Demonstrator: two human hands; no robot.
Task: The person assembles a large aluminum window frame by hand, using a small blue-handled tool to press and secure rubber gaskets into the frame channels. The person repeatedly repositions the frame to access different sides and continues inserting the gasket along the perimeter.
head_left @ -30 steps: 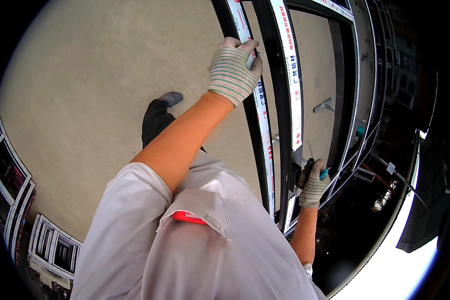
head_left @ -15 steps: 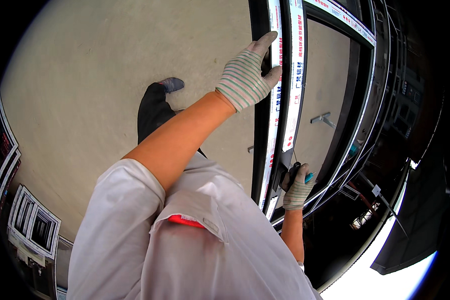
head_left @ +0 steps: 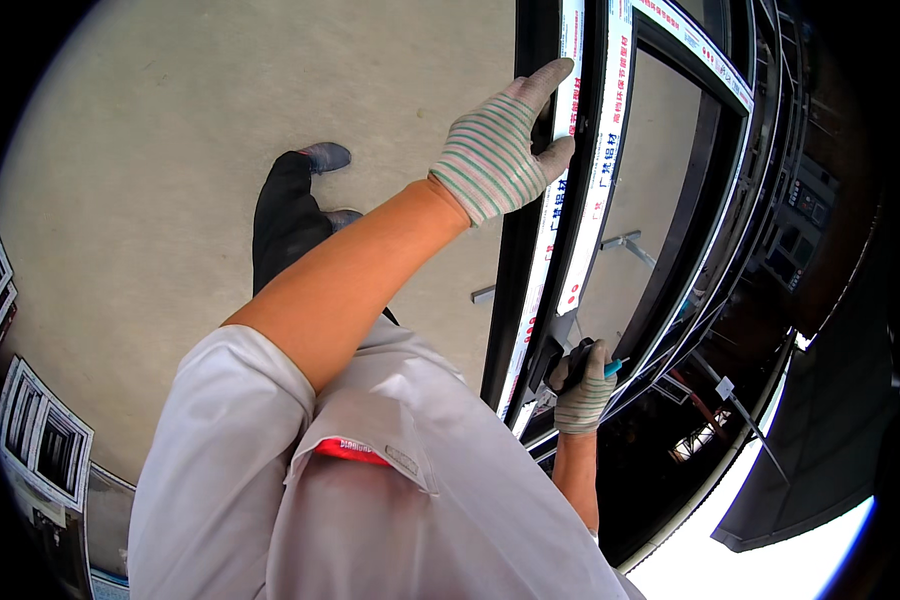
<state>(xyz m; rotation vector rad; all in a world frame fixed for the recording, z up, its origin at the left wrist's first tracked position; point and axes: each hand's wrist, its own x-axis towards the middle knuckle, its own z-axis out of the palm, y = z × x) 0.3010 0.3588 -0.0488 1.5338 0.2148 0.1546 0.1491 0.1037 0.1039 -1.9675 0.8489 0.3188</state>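
Observation:
My left hand (head_left: 500, 150), in a pale glove with green stripes, grips the near edge of a tall window frame (head_left: 540, 290). Its thumb and a finger lie over the printed protective film; the other fingers are partly hidden behind the dark edge. Lower down, my right hand (head_left: 584, 395), in a matching glove, is closed around a black handle-like piece (head_left: 572, 366) at the inner sash (head_left: 592, 205). A slim teal tool (head_left: 613, 368) with a thin tip sticks out of the same hand; its kind is not clear.
A grey metal bracket or stand foot (head_left: 625, 240) shows through the sash opening, and a small bar (head_left: 483, 295) pokes out beneath the frame. More frames (head_left: 45, 430) are stacked at the lower left. Dark metalwork and equipment (head_left: 805, 210) stand at the right.
The view has turned slightly, so the frame leans more, its lower end further left. My right hand appears slightly lower and further left with the teal tool. My left hand keeps its place on the frame.

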